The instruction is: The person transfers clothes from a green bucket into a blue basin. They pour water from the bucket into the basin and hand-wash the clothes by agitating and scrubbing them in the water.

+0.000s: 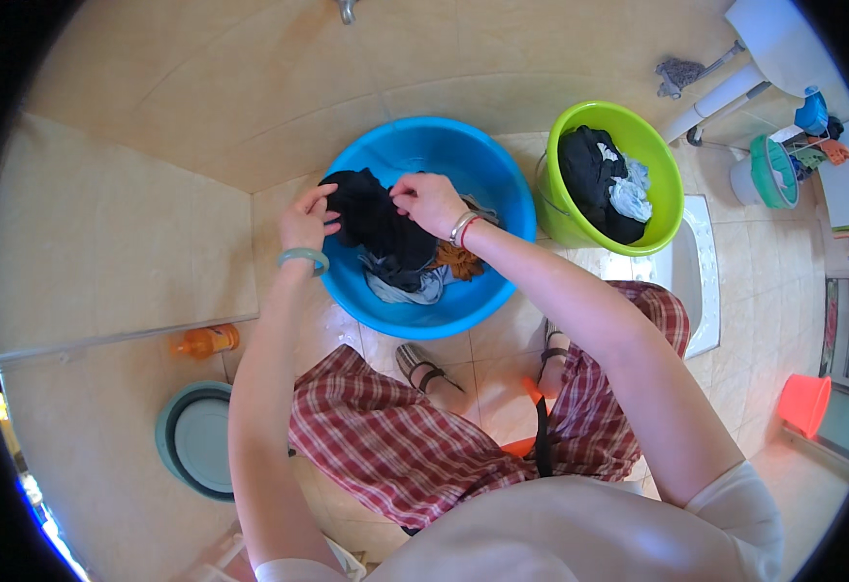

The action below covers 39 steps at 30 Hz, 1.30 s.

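Observation:
A black garment (378,221) is held up over the blue basin (347,301), bunched between my two hands. My left hand (306,221), with a pale green bangle at the wrist, grips its left edge with fingers and thumb. My right hand (430,205), wearing a silver bangle and a red string, pinches its upper right part. Below it in the basin lie a grey-blue cloth (422,288) and a brown cloth (458,260), partly hidden by the black garment and my right arm.
To the basin's right stands a lime green bucket (662,228) holding dark and pale clothes. Behind it is a white squat toilet (704,281). An orange bottle (207,340) and a grey-green basin (167,436) sit at left. A red bucket (804,404) stands far right.

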Each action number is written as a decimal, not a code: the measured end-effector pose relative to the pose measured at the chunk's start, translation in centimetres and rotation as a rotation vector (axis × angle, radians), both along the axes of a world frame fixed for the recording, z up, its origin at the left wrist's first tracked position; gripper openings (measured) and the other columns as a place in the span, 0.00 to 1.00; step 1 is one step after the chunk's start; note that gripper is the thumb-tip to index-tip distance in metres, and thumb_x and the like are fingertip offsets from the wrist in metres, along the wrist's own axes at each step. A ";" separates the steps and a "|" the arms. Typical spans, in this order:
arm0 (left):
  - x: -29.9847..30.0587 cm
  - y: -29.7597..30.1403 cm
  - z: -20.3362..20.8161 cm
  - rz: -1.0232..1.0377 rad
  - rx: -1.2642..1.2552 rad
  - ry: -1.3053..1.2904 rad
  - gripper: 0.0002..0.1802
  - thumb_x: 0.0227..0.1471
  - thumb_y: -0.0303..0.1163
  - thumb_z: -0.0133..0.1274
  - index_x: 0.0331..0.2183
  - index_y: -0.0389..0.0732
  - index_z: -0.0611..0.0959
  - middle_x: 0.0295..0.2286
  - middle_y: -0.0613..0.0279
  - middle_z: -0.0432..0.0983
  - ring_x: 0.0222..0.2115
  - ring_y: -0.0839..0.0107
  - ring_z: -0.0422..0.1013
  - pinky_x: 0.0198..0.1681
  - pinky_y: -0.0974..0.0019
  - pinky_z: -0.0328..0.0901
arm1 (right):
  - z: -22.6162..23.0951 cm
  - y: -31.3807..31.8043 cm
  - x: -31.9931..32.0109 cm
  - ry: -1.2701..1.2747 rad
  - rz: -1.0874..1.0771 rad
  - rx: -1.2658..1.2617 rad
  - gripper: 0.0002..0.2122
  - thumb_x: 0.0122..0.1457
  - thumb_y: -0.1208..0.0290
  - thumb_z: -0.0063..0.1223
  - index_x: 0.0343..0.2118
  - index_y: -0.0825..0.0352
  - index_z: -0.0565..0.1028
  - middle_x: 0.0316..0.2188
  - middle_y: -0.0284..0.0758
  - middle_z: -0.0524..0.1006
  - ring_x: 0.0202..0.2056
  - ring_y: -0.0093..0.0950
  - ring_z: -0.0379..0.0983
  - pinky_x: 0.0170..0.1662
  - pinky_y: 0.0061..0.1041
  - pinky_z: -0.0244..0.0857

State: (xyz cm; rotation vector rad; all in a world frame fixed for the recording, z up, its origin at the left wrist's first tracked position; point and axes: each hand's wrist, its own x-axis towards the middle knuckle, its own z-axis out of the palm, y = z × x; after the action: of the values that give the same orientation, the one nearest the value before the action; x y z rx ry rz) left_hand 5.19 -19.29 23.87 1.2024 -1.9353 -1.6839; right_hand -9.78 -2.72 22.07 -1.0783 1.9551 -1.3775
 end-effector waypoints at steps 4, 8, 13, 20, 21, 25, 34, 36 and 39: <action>-0.5 2.6 -0.1 -0.104 0.036 -0.081 0.18 0.58 0.27 0.44 0.50 0.46 0.75 0.44 0.56 0.73 0.36 0.68 0.74 0.34 0.67 0.71 | -1.2 2.0 -0.3 -0.105 -0.014 0.135 0.06 0.54 0.72 0.51 0.31 0.65 0.80 0.28 0.41 0.79 0.27 0.31 0.77 0.34 0.28 0.70; -4.0 5.9 -0.4 -0.268 0.044 -0.104 0.14 0.57 0.30 0.47 0.45 0.45 0.78 0.40 0.61 0.76 0.35 0.74 0.74 0.32 0.71 0.69 | -1.0 6.1 -4.0 -0.003 -0.080 0.132 0.07 0.54 0.69 0.51 0.31 0.64 0.79 0.27 0.38 0.80 0.29 0.30 0.77 0.35 0.26 0.69; -9.7 12.3 -0.7 -0.446 0.042 -0.032 0.11 0.55 0.30 0.49 0.40 0.41 0.81 0.34 0.62 0.78 0.31 0.75 0.73 0.34 0.73 0.67 | 1.2 15.5 -13.4 0.244 -0.352 0.210 0.08 0.54 0.69 0.51 0.31 0.65 0.80 0.27 0.39 0.80 0.30 0.30 0.78 0.35 0.25 0.71; -17.5 20.7 -3.0 -0.648 -0.042 -0.049 0.12 0.53 0.31 0.50 0.41 0.41 0.81 0.33 0.63 0.78 0.31 0.77 0.73 0.33 0.72 0.67 | -2.2 22.6 -19.7 0.372 -0.413 0.775 0.15 0.48 0.59 0.59 0.32 0.65 0.78 0.30 0.43 0.78 0.36 0.40 0.75 0.41 0.34 0.68; -18.3 21.4 -4.0 -0.671 -0.074 -0.015 0.13 0.53 0.30 0.51 0.41 0.41 0.81 0.32 0.62 0.78 0.30 0.75 0.73 0.33 0.71 0.67 | -2.6 22.1 -19.4 0.341 -0.416 0.830 0.15 0.48 0.59 0.60 0.32 0.66 0.78 0.31 0.44 0.78 0.36 0.41 0.75 0.41 0.34 0.68; -20.9 24.2 -4.0 -0.717 -0.119 -0.035 0.15 0.50 0.29 0.52 0.42 0.41 0.80 0.32 0.59 0.78 0.28 0.71 0.74 0.33 0.69 0.68 | -3.1 22.9 -20.3 0.304 -0.465 0.578 0.14 0.46 0.60 0.62 0.27 0.67 0.76 0.25 0.43 0.77 0.30 0.39 0.74 0.36 0.33 0.67; -22.4 22.9 -1.6 -0.547 -0.122 0.065 0.50 0.41 0.36 0.65 0.60 0.46 0.54 0.47 0.47 0.69 0.39 0.63 0.72 0.33 0.66 0.67 | 13.0 21.3 -19.0 -0.163 -0.478 -0.192 0.06 0.55 0.67 0.55 0.29 0.63 0.75 0.26 0.22 0.74 0.31 0.14 0.68 0.34 0.17 0.60; -21.9 23.0 -0.1 -0.561 -0.122 0.189 0.47 0.42 0.32 0.63 0.59 0.42 0.55 0.43 0.48 0.72 0.46 0.59 0.69 0.48 0.63 0.65 | 16.8 21.3 -18.0 -0.239 -0.426 -0.399 0.06 0.54 0.68 0.57 0.32 0.63 0.76 0.27 0.22 0.74 0.30 0.15 0.69 0.33 0.17 0.60; -20.2 22.3 5.2 -0.458 0.259 0.365 0.28 0.48 0.16 0.52 0.52 0.38 0.68 0.39 0.57 0.74 0.42 0.67 0.71 0.40 0.70 0.67 | 21.0 20.7 -15.9 -0.307 -0.274 -0.644 0.07 0.54 0.68 0.58 0.34 0.63 0.76 0.29 0.23 0.75 0.31 0.14 0.69 0.34 0.17 0.61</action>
State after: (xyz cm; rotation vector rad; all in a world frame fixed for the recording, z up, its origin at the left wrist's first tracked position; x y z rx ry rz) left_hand -15.02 3.03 29.06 0.4789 -1.8915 -2.2509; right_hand -25.70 17.98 43.03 -0.7946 1.5023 -2.2689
